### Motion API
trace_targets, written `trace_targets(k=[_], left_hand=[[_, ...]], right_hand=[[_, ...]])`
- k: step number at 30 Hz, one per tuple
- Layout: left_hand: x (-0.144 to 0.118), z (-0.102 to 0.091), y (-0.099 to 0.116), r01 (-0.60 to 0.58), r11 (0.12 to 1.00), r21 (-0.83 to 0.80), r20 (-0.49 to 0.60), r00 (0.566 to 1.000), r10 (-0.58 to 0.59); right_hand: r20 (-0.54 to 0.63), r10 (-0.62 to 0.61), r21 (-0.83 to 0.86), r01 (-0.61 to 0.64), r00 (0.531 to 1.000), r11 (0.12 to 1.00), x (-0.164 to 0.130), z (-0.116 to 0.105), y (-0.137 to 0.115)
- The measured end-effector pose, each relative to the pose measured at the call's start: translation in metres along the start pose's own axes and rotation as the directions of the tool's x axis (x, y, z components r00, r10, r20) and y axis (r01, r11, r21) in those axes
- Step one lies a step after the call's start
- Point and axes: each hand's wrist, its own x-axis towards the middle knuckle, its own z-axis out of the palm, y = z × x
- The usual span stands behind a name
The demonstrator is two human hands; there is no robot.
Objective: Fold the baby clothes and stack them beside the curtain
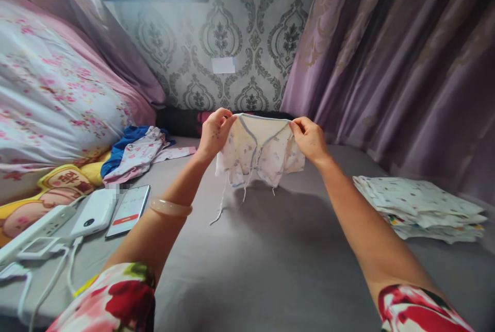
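Two bare arms in floral sleeves reach forward at 12 o'clock, wrists raised and knuckles up, as a person displays one small, pale printed shirt (266, 159) above a grey sheet (247, 275). The left hand (216, 133), at 11 o'clock, and the right hand (311, 141), at 1 o'clock, each pinch an upper corner, thumb pressed to fingers with no gap to spare. The shirt hangs between and below the fingertips, its blue-edged neckline stretched across, three tie ends dangling. One pale bangle (170, 207) circles the left forearm. At 10 o'clock lie one phone (128, 212), one white power bank (95, 212) and one power strip (50, 225); beyond them, at 11 o'clock, rumpled clothes (137, 154) in blue and pink print. At 2 o'clock sits one stack of folded cloths (421, 208), its layers too blurred from here to count fairly.
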Motion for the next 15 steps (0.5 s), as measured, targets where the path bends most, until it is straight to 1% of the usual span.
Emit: trace_targets(k=[3, 6, 9, 11, 12, 13, 14, 15], left_hand=[[-0.009, -0.009, 0.01, -0.138, 0.978, 0.153, -0.081, 0.985, 0.152], [-0.023, -0.03, 0.028, -0.262, 0.929, 0.262, -0.113, 0.947, 0.3], [-0.038, -0.062, 0.053, -0.36, 0.877, 0.317, -0.119, 0.903, 0.414], [-0.047, -0.087, 0.073, -0.412, 0.85, 0.329, -0.099, 0.88, 0.465], [-0.05, -0.099, 0.084, -0.445, 0.833, 0.328, -0.096, 0.862, 0.498], [-0.052, -0.111, 0.093, -0.461, 0.823, 0.33, -0.085, 0.854, 0.513], [-0.054, -0.121, 0.102, -0.443, 0.836, 0.325, -0.068, 0.87, 0.488], [-0.054, -0.129, 0.11, -0.397, 0.861, 0.318, -0.05, 0.9, 0.433]], right_hand=[[-0.062, -0.089, -0.067, 0.085, 0.994, 0.994, -0.01, -0.004, -0.01], [-0.115, -0.194, -0.103, 0.182, 0.974, 0.978, -0.024, -0.017, -0.022], [-0.141, -0.244, -0.117, 0.229, 0.959, 0.966, -0.041, -0.042, -0.044], [-0.118, -0.25, -0.096, 0.24, 0.961, 0.966, -0.051, -0.063, -0.064], [-0.096, -0.249, -0.077, 0.243, 0.964, 0.967, -0.055, -0.074, -0.074], [-0.081, -0.249, -0.053, 0.245, 0.965, 0.968, -0.058, -0.085, -0.084], [-0.059, -0.225, -0.031, 0.224, 0.973, 0.974, -0.06, -0.095, -0.093], [-0.019, -0.192, -0.01, 0.192, 0.981, 0.981, -0.06, -0.103, -0.1]])
